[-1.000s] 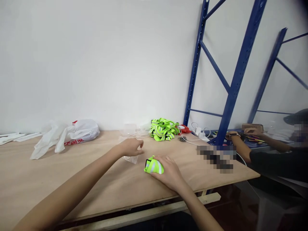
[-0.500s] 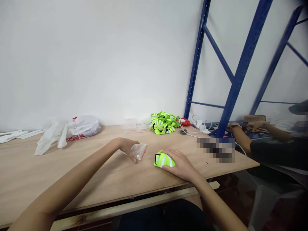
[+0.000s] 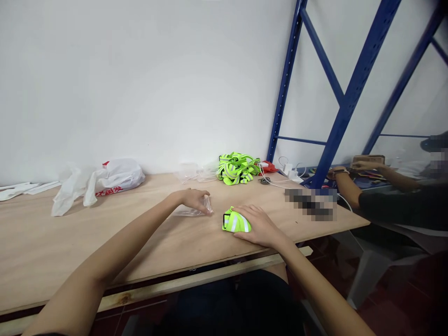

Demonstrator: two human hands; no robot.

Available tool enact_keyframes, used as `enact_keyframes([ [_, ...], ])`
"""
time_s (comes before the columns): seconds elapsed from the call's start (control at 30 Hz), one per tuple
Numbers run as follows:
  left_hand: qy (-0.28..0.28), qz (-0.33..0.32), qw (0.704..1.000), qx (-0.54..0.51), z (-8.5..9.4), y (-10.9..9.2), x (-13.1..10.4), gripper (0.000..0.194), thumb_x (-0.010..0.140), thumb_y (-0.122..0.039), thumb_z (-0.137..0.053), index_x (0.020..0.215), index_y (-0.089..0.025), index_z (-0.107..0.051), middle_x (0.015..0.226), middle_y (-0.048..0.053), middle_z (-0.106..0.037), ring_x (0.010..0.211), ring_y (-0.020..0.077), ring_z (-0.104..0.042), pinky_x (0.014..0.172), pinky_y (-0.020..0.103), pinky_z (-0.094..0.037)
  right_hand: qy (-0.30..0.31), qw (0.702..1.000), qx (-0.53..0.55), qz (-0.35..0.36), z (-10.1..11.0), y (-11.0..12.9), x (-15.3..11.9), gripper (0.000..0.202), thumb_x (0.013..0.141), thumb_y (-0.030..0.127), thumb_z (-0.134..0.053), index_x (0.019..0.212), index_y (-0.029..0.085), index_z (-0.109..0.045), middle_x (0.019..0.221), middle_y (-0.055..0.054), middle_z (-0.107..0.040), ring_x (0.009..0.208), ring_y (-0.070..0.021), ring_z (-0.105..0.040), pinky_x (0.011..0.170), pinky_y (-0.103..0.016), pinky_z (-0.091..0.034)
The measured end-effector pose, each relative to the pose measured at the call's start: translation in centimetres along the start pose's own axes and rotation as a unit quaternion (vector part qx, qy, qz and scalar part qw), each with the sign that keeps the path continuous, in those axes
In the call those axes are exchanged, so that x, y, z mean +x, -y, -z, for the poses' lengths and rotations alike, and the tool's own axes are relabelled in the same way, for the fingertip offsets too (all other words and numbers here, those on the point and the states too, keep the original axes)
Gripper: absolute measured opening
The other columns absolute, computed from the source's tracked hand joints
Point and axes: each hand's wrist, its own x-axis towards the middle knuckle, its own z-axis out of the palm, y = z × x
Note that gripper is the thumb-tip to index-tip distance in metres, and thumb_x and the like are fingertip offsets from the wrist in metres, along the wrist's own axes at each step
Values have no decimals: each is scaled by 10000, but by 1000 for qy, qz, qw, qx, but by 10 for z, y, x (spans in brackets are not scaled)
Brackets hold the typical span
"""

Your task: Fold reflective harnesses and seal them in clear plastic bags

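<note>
My left hand (image 3: 195, 199) is at a clear plastic bag (image 3: 189, 211) on the wooden table, its thumb and fingers curved around the bag's right end. Part of the bag is hidden under the palm. To the right, my right hand (image 3: 261, 225) wraps over a folded neon-yellow reflective strap bundle (image 3: 235, 222) with silver stripes and a black edge. The bundle rests on the tabletop, its right side covered by my fingers. Farther back lies a tangled heap of similar neon reflective straps (image 3: 238, 169).
More clear bags (image 3: 191, 171) lie by the wall. A white shopping bag (image 3: 122, 175) and white strips (image 3: 28, 189) are at the left. White cables (image 3: 280, 185) and a blue rack post (image 3: 336, 121) stand right. A co-worker's arm (image 3: 346, 186) is beyond the table (image 3: 150, 247).
My left hand has closed in around the bag's right end, thumb and fingers nearer together. My right hand stays on the strap bundle. The view has tilted slightly.
</note>
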Motion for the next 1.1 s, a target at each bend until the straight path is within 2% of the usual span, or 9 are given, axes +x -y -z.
enact_keyframes([
  [0.2, -71, -92, 993, 0, -10, -20, -23, 891, 766, -741, -601, 1454, -193, -461, 1453, 132, -544, 1302, 323, -522, 1083, 390, -363, -53, 997, 59, -21, -4, 0, -1, 628, 761, 448, -749, 1339, 254, -600, 1333, -90, -637, 1242, -297, -558, 1089, -480, -394],
  [0.4, -149, -190, 970, 28, -31, -48, -29, 888, 767, -678, -668, 1485, -228, -403, 1451, 121, -541, 1298, 317, -512, 1132, 423, -270, -98, 965, 231, -76, -9, -11, 0, 605, 770, 434, -746, 1318, 225, -597, 1343, -84, -631, 1217, -263, -594, 1049, -413, -464],
  [0.47, -177, -219, 959, 21, -38, -57, -27, 892, 778, -660, -672, 1500, -227, -378, 1469, 124, -522, 1308, 316, -503, 1131, 423, -274, -92, 966, 225, -85, -10, -11, 2, 616, 755, 419, -757, 1317, 220, -602, 1331, -83, -639, 1206, -267, -599, 1044, -417, -466],
  [0.57, -208, -237, 949, 10, -49, -65, -23, 872, 806, -639, -660, 1509, -220, -359, 1491, 130, -496, 1334, 315, -479, 1139, 430, -273, -68, 986, 136, -74, -8, -6, 4, 621, 744, 413, -763, 1320, 232, -614, 1289, -85, -662, 1173, -292, -603, 1025, -454, -464],
  [0.7, -210, -226, 951, -5, -57, -67, -19, 900, 796, -677, -654, 1514, -228, -349, 1506, 147, -477, 1360, 338, -452, 1169, 497, -225, -17, 996, 74, -54, -3, -1, 6, 602, 753, 424, -752, 1305, 216, -635, 1295, -113, -661, 1182, -321, -592, 1029, -488, -449],
  [0.83, -187, -219, 957, -30, -60, -67, -17, 928, 775, -695, -668, 1521, -256, -334, 1540, 143, -436, 1404, 359, -401, 1192, 602, -102, 37, 992, 111, -37, 1, -7, 10, 606, 750, 475, -752, 1296, 234, -646, 1321, -98, -652, 1186, -321, -602, 1026, -477, -457],
  [0.97, -163, -239, 955, -61, -59, -70, -17, 922, 768, -672, -697, 1518, -271, -344, 1529, 132, -455, 1403, 356, -409, 1193, 628, -24, 59, 989, 138, -16, 2, -12, 12, 606, 751, 495, -754, 1295, 251, -648, 1318, -74, -658, 1188, -317, -600, 1043, -478, -443],
  [1.03, -161, -251, 952, -74, -60, -71, -16, 923, 766, -662, -706, 1521, -278, -340, 1523, 122, -466, 1399, 350, -419, 1197, 621, -16, 58, 988, 143, -10, 2, -13, 11, 612, 748, 476, -761, 1304, 249, -639, 1325, -74, -651, 1196, -308, -592, 1049, -470, -440],
  [1.1, -160, -263, 947, -88, -62, -71, -15, 938, 764, -656, -712, 1527, -267, -331, 1520, 122, -469, 1395, 340, -428, 1210, 578, -91, 51, 987, 153, -7, 1, -14, 9, 620, 747, 450, -767, 1315, 241, -629, 1343, -80, -635, 1213, -302, -580, 1058, -465, -435],
])
